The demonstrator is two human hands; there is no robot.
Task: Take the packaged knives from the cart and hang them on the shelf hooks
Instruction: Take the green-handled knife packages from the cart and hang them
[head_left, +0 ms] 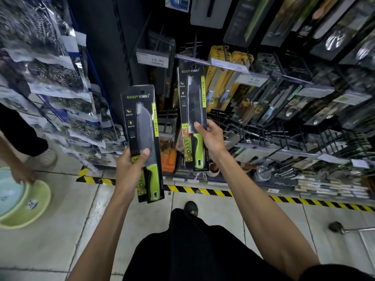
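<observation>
Cannot see the fingers of the left hand, tucked behind the black card pack with a green-handled knife; likewise most of those of the right hand, behind the second black knife pack. Cannot make out that pack's top hole against the dark metal shelf hook. Cannot read the small print on either card, nor the blurred white price label. Cut off at the left edge: a pale green plastic basin and another person's bare forearm
</observation>
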